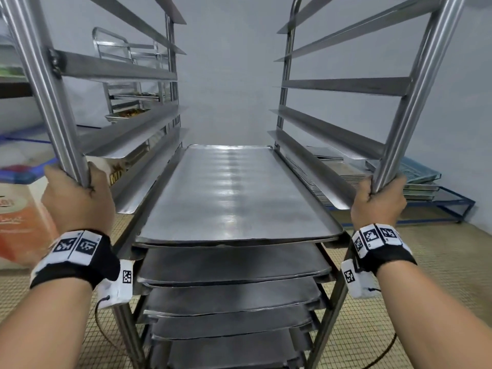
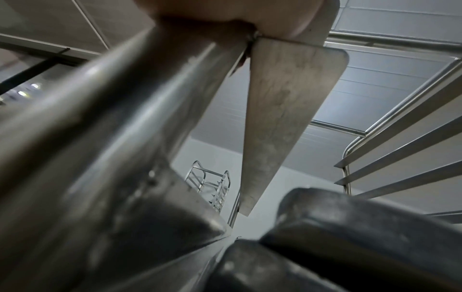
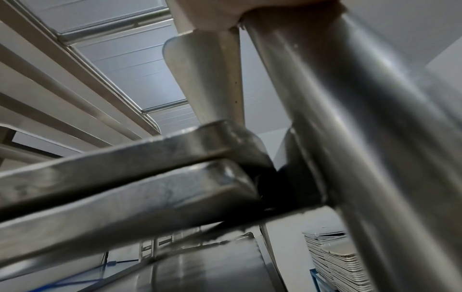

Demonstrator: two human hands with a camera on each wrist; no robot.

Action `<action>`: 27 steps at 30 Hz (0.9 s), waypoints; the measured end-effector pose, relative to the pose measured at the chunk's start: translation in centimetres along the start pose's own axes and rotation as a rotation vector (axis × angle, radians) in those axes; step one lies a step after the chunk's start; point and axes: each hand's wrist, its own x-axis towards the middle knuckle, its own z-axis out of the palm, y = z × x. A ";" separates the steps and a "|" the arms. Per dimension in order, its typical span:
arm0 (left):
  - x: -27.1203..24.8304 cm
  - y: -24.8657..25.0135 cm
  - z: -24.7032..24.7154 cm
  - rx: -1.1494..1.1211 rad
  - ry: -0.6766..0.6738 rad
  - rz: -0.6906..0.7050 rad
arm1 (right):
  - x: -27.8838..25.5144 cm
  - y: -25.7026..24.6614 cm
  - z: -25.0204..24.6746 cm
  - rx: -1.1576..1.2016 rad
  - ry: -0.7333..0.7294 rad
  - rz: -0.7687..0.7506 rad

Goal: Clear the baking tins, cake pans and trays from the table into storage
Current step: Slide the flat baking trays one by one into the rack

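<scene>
- Steel everywhere in the head view: left hand [image 1: 77, 198] wrapped round the rack's near-left post [image 1: 42, 83], right hand [image 1: 378, 201] wrapped round the near-right post [image 1: 415, 97]. Trays [image 1: 234, 193] already slotted in the lower runners, upper runners bare. Second tray pile [image 1: 415, 182] low at far right. No table in sight, so remainder unknown.
- Left wrist view: post filling the frame, blurred tray corners below, fingers curled on top.
- Right wrist view: same grasp on the right post; stacked trays at lower right.
</scene>
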 end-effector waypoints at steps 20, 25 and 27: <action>4.5 -2.2 14.1 0.032 0.008 -0.003 | 5.7 4.9 14.0 -0.024 -0.020 0.011; 5.8 -2.7 18.4 0.061 -0.013 -0.006 | 7.5 6.2 17.9 -0.024 -0.065 0.031; 6.5 -3.2 20.0 0.067 -0.012 -0.010 | 8.1 6.4 19.3 -0.005 -0.076 0.034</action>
